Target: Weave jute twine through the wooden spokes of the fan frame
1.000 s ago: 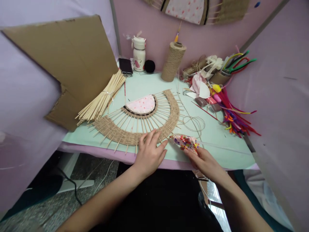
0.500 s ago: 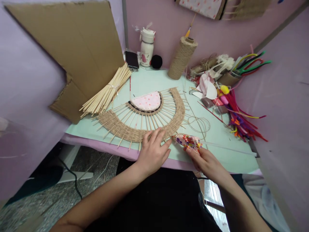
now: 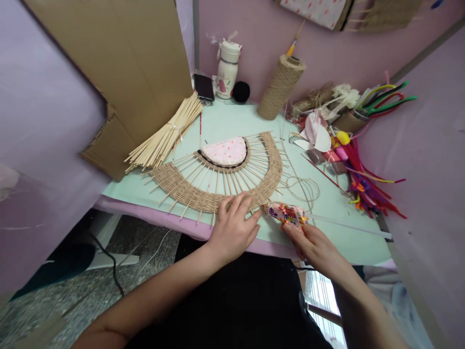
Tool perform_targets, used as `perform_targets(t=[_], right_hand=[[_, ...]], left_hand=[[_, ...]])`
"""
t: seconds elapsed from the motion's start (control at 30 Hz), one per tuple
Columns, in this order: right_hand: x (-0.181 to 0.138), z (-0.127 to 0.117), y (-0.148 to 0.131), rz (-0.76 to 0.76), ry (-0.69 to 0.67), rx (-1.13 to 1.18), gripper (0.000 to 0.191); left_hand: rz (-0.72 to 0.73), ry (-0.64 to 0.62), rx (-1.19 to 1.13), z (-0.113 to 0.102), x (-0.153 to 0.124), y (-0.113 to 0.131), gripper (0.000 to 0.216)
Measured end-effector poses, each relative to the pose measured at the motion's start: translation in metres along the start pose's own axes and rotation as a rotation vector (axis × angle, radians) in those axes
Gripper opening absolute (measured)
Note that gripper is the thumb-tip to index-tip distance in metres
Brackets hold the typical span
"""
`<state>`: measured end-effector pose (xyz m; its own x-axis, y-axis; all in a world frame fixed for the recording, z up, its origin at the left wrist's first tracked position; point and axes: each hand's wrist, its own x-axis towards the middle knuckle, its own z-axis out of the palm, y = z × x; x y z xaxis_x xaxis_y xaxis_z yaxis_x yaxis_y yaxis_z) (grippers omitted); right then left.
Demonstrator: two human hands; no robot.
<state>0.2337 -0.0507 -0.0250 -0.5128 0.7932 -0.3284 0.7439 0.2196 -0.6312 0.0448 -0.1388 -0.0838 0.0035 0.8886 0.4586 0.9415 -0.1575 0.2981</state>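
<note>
A half-round woven piece of twine and wooden sticks [image 3: 218, 186], with a pink spotted cloth centre [image 3: 225, 151], lies on the pale green table [image 3: 337, 232]. My left hand [image 3: 234, 228] rests flat on its near edge, fingers stretched out and apart. Just to the right, my right hand [image 3: 312, 245] pinches a small folded cloth with a bright flower print [image 3: 286, 213], which touches the woven piece's right end.
A bundle of thin sticks [image 3: 165, 138] lies at the left beside a big cardboard sheet [image 3: 119, 72]. At the back stand a twine spool [image 3: 281, 87], a white bottle [image 3: 228, 70], a phone [image 3: 204, 87]. Loose twine loops [image 3: 303, 186] and coloured pipe cleaners [image 3: 363, 182] lie right.
Only the view has shifted a little, moving everything slightly right in the picture. Both hands keep their places on the woven piece and the flowered cloth.
</note>
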Motion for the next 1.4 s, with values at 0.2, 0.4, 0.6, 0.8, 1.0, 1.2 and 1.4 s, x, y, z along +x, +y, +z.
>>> perform_targets(t=[0.2,0.4,0.6,0.8,1.0,1.2,1.4], right_hand=[[0.0003,0.0006,0.0039,0.022,-0.028,-0.047,0.054],[-0.0003,-0.0008,0.0008,0.052,-0.016,-0.096,0.055],[-0.0002,-0.0016,-0.0019,0.008,-0.002,-0.116,0.055],[-0.0003,-0.0019,-0.0011,0.015,-0.023,-0.106,0.055],[-0.0002,-0.0025,-0.0014,0.033,-0.044,-0.121,0.054],[0.0000,-0.0032,-0.0021,0.028,-0.050,-0.099,0.052],[-0.0009,-0.0033,-0.0032,-0.012,-0.020,-0.085,0.050]], left_hand=[[-0.005,0.008,-0.009,-0.0002,-0.0002,-0.0003,0.029],[-0.009,0.004,-0.016,-0.0007,-0.0005,0.0000,0.030],[-0.004,0.014,-0.022,0.0005,-0.0010,-0.0006,0.030],[-0.006,0.004,-0.026,0.0000,-0.0004,-0.0006,0.030],[-0.008,0.010,-0.030,-0.0004,-0.0009,-0.0003,0.029],[-0.012,0.005,-0.038,-0.0009,-0.0003,-0.0001,0.029],[-0.009,0.003,-0.029,-0.0004,-0.0010,-0.0007,0.030]])
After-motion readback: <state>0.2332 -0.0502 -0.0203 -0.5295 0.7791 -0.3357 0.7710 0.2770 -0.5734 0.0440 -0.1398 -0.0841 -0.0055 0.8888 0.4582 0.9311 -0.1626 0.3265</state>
